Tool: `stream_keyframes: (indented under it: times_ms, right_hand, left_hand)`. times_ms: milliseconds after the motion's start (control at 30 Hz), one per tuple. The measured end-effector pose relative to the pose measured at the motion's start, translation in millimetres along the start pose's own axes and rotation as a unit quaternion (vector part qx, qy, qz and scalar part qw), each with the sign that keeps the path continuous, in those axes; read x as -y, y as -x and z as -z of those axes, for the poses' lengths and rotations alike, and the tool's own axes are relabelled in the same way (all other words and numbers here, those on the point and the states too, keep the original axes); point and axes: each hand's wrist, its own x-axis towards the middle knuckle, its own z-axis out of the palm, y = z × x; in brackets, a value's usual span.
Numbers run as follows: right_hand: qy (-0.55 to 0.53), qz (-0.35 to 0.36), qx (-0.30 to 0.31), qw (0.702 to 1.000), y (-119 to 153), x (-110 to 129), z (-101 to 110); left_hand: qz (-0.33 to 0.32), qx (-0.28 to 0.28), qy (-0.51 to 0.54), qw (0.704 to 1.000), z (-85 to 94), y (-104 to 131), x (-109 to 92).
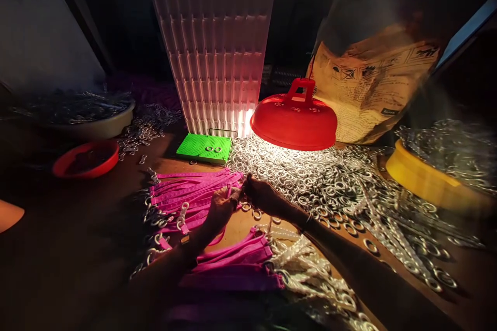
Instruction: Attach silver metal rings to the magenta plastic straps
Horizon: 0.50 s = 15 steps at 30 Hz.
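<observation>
My left hand (221, 209) and my right hand (262, 194) meet at the middle of the table, fingertips pinched together on a pink strap end with a small metal ring between them. Just left of them lies a fanned stack of pink straps (186, 191) with metal clips on their ends. A second pile of pink straps (236, 264) sits under my forearms. Loose metal rings (310, 176) cover the table to the right of my hands, lit by a red lamp (294, 120).
A green perforated block (204, 147) lies in front of a tall white ribbed tray (217, 46). There is a red dish (86, 158) and a white bowl of metal parts (77, 114) at left, a yellow bowl (427, 178) at right, and a printed bag (373, 83) behind the lamp.
</observation>
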Motion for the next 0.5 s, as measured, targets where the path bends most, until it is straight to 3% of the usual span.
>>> stream_keyframes:
  times_ms: [100, 200, 367, 500]
  right_hand:
    - [-0.016, -0.002, -0.014, 1.000, -5.5, -4.6, 5.1]
    - [-0.089, -0.008, -0.013, 0.996, -8.3, 5.6, 18.5]
    - [-0.100, -0.040, 0.012, 0.994, -5.5, 34.2, 42.8]
    - [-0.104, -0.050, 0.039, 0.993, 4.2, 40.9, 39.7]
  left_hand:
    - [0.071, -0.004, 0.005, 0.997, 0.4, 1.8, -2.0]
    - [0.174, -0.003, 0.050, 0.983, 1.6, 4.3, -2.1]
    - [0.126, 0.005, 0.111, 0.986, 2.5, 8.4, 4.1]
    - [0.105, 0.024, 0.119, 0.987, 1.5, 12.3, 7.2]
